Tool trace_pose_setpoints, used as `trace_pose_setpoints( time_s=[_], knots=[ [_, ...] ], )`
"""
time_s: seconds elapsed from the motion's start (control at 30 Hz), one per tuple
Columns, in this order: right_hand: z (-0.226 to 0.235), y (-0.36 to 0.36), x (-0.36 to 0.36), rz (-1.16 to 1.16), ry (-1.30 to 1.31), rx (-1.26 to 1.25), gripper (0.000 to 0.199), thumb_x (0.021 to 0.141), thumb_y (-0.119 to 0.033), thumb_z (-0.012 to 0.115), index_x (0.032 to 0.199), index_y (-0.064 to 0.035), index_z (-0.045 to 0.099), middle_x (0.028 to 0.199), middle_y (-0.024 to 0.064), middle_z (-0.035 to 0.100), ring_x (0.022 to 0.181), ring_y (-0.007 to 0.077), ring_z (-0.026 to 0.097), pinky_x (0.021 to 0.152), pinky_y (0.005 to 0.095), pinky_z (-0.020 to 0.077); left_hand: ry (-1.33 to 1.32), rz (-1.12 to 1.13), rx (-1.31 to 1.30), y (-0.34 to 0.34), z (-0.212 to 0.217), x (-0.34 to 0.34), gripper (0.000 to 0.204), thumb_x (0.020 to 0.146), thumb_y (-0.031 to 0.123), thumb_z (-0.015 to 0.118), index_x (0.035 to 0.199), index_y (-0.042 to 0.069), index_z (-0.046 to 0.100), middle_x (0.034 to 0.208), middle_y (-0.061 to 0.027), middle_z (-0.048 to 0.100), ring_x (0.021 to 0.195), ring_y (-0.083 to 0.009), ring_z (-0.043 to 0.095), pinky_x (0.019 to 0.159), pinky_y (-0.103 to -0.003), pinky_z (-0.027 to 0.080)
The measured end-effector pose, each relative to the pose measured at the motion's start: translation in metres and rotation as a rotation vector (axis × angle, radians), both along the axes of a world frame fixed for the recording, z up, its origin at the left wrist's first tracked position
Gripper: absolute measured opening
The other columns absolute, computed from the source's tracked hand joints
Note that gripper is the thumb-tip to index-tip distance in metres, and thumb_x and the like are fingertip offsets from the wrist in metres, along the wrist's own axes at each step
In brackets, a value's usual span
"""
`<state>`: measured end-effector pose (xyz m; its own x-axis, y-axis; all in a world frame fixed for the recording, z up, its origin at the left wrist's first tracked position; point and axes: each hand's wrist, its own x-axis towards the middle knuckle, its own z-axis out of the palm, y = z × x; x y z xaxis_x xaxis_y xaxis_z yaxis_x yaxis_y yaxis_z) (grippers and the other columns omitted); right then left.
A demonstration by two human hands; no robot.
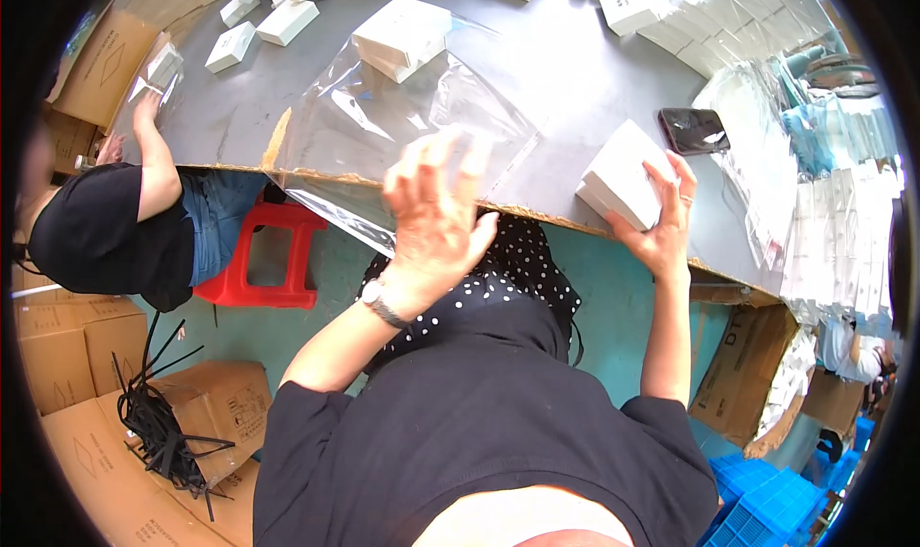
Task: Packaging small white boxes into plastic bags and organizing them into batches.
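My right hand (663, 216) is closed on a white box (621, 171) near the table's front edge. Its thumb presses the near side and its fingers lie along the right side. The box seems to be two stacked boxes, though I cannot be sure. My left hand (431, 207), with a watch at the wrist, hovers open with spread, slightly blurred fingers over a clear plastic bag (359, 154). That bag lies across the grey table and hangs over its edge. At its far end sits a stack of white boxes (402, 34); whether they are inside is unclear.
A dark phone (694, 130) lies right of the box, beside plastic sleeves (752, 154). White boxes (704, 20) pile up at far right, and loose boxes (287, 22) lie at far left. Another person (105, 231) works at left by a red stool (278, 260). Cartons (72, 351) stand below.
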<state>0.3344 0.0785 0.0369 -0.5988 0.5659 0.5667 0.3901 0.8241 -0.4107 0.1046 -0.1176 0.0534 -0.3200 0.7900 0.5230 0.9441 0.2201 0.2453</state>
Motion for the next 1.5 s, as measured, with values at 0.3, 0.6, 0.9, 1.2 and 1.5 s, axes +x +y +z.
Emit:
trace_pose_setpoints(
  time_s=[0.3,0.6,0.9,1.2,1.5],
  knots=[
    [0.011,-0.017,-0.068,0.491,0.153,-0.371,0.082,0.054,-0.035,0.088,0.126,-0.0079,0.059,0.132,0.0195,0.046,0.122,0.0342,0.048,0.1,0.0462,0.0448,-0.286,0.029,-0.043,-0.016,-0.032,-0.072,0.024,0.081,0.018,0.071,0.097,0.003,0.063,0.091,-0.0128,0.063,0.085,-0.0316,0.062,0.079,-0.041,0.05],
    [0.006,-0.021,-0.088,0.425,-0.014,-0.201,0.081,0.053,-0.033,0.086,0.125,-0.0068,0.06,0.134,0.0206,0.047,0.125,0.0356,0.048,0.101,0.0457,0.0431,-0.482,-0.005,0.047,-0.015,-0.039,-0.073,0.017,0.082,0.014,0.075,0.084,0.001,0.065,0.082,-0.0069,0.063,0.073,-0.0204,0.06,0.069,-0.034,0.049],
    [0.03,-0.059,-0.201,0.348,-0.028,-0.253,0.082,0.057,-0.035,0.085,0.131,-0.0101,0.058,0.135,0.0247,0.047,0.125,0.0424,0.05,0.101,0.0488,0.0451,-0.595,-0.1,0.495,-0.013,0.029,-0.075,0.012,0.085,0.008,0.072,0.084,0.004,0.061,0.078,-0.0065,0.058,0.06,-0.0184,0.052,0.055,-0.032,0.043],
    [-0.022,-0.057,-0.29,0.263,0.072,0.196,0.092,0.067,-0.035,0.078,0.143,0.0024,0.04,0.147,0.0303,0.034,0.139,0.0457,0.031,0.113,0.0502,0.0295,-0.643,-0.212,0.507,-0.001,0.01,-0.062,0.012,0.086,0.005,0.072,0.085,0.002,0.06,0.083,-0.0047,0.06,0.061,-0.012,0.051,0.056,-0.026,0.043],
    [-0.029,-0.043,-0.279,0.538,-0.333,-0.052,0.056,0.079,-0.026,0.064,0.126,0.0016,0.054,0.133,0.0243,0.052,0.12,0.0392,0.053,0.096,0.0488,0.0447,-0.721,-0.162,0.318,-0.007,0.012,-0.07,0.012,0.086,0.003,0.07,0.081,0.001,0.059,0.079,-0.0053,0.059,0.063,-0.0124,0.052,0.058,-0.026,0.043]
  ],
)
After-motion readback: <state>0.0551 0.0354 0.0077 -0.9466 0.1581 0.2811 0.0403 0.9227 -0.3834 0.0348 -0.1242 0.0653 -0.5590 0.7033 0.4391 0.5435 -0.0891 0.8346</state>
